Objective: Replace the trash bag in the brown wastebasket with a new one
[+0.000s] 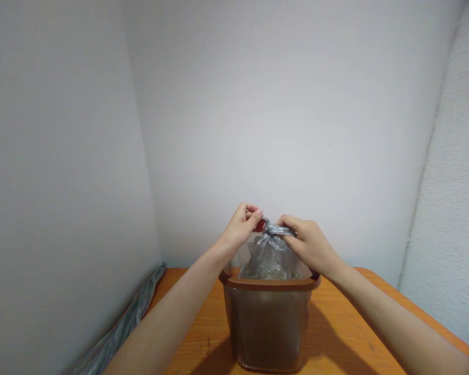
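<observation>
A grey, see-through plastic bag (pixel 271 258) stands inside a brown trash bin (pixel 271 285), its neck gathered and twisted into a knot above the rim. My left hand (pixel 247 221) pinches the bag's top on the left of the knot. Something red shows at those fingertips, too small to name. On the other side, my right hand (pixel 303 237) is closed around the strip of bag that runs right from the knot. What fills the bag is blurred behind the film.
The bin stands on an orange wooden table (pixel 207 325). A long bundle of grey plastic (pixel 135 307) lies along the table's left edge against the wall. White walls (pixel 297 104) enclose the table at the back and sides.
</observation>
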The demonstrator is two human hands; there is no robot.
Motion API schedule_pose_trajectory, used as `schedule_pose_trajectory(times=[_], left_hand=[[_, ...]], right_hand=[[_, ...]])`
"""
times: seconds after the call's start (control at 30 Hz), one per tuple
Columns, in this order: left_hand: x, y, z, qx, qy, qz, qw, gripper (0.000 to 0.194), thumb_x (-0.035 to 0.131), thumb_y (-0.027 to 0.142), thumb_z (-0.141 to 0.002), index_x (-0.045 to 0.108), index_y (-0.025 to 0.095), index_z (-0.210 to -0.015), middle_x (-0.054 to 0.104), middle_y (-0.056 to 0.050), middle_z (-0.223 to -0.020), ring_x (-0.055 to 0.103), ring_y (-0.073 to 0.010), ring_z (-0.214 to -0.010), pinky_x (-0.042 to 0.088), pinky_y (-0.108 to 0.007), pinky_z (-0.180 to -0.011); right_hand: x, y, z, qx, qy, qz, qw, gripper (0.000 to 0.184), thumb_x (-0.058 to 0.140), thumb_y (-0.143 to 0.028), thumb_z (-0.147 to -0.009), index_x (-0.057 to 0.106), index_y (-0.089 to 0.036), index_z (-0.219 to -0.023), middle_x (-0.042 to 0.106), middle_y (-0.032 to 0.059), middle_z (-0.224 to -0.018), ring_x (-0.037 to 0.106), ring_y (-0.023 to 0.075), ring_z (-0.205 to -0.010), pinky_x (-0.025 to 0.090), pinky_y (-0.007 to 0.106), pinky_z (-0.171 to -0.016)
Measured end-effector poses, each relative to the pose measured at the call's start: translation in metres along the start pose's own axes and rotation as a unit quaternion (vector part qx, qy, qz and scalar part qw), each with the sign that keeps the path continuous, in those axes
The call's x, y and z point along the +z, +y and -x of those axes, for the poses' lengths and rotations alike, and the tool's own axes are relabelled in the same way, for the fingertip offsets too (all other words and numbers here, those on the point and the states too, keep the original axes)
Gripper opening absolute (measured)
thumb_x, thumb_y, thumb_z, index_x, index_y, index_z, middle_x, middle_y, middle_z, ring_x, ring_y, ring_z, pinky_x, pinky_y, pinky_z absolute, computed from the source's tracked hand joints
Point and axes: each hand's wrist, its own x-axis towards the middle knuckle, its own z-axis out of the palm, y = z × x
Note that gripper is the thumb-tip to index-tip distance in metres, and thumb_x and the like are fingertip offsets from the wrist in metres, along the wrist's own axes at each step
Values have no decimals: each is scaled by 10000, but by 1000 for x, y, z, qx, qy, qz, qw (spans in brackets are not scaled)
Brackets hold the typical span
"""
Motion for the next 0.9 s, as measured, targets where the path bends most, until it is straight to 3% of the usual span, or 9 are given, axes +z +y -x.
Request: schedule_pose_trajectory(times=[0.1,0.2,0.3,0.43,0.6,0.67,0.73,0.8,0.9], left_hand=[[-1,-10,6,-15,-42,-19,999,414,583,567,-871,528,176,-992,633,-38,-885,605,-140,-758,473,-253,-683],[-8,-14,12,-17,-96,-66,993,422,743,561,-715,580,172,-730,592,13,-676,534,-137,-639,400,-242,-583],[-22,-11,18,-3,-73,-117,990,329,738,429,-717,535,186,-630,506,53,-589,449,-116,-595,311,-234,-553],[-50,-9,24,9,-12,-157,987,285,667,379,-750,483,199,-628,462,59,-584,415,-117,-600,273,-237,-556],[-73,-19,31,2,15,-175,984,331,516,470,-851,480,206,-654,539,24,-633,511,-146,-638,360,-246,-593],[-76,-18,38,-2,20,-199,980,323,511,439,-869,516,198,-654,576,6,-642,533,-161,-648,368,-257,-606],[-78,-12,51,1,32,-227,973,293,541,391,-881,537,196,-663,585,4,-654,522,-165,-658,350,-264,-614],[-80,-3,69,28,48,-286,957,252,546,341,-911,543,197,-704,592,2,-717,518,-169,-703,345,-270,-644],[-84,2,101,100,59,-414,903,208,487,271,-973,541,198,-785,588,-15,-830,524,-180,-789,361,-284,-702]], right_hand=[[-5,1,-1,61,41,-94,993,141,526,-217,-806,664,-204,-784,678,8,-741,598,180,-722,422,281,-665],[-9,6,-1,96,29,-163,982,137,579,-224,-746,708,-187,-770,690,12,-732,606,183,-726,433,280,-669],[-16,22,2,152,65,-233,958,96,684,-245,-707,734,-174,-745,678,13,-676,570,164,-641,409,271,-599],[-28,53,8,219,163,-294,916,366,737,-518,-757,736,-153,-778,657,49,-646,508,146,-547,368,268,-494],[-29,63,20,187,196,-321,908,407,799,-571,-688,729,-198,-833,712,64,-853,615,206,-805,493,307,-724],[-29,55,28,160,192,-306,919,343,791,-523,-733,737,-221,-887,710,46,-928,610,206,-913,481,302,-837],[-32,41,38,125,172,-271,939,248,748,-469,-806,730,-238,-894,690,32,-932,598,193,-921,474,282,-844],[-37,25,51,79,126,-232,961,193,678,-434,-877,713,-245,-868,657,32,-898,592,186,-879,479,270,-789],[-44,3,76,-2,62,-169,984,202,604,-431,-929,712,-265,-886,611,39,-890,596,186,-848,486,269,-751]])
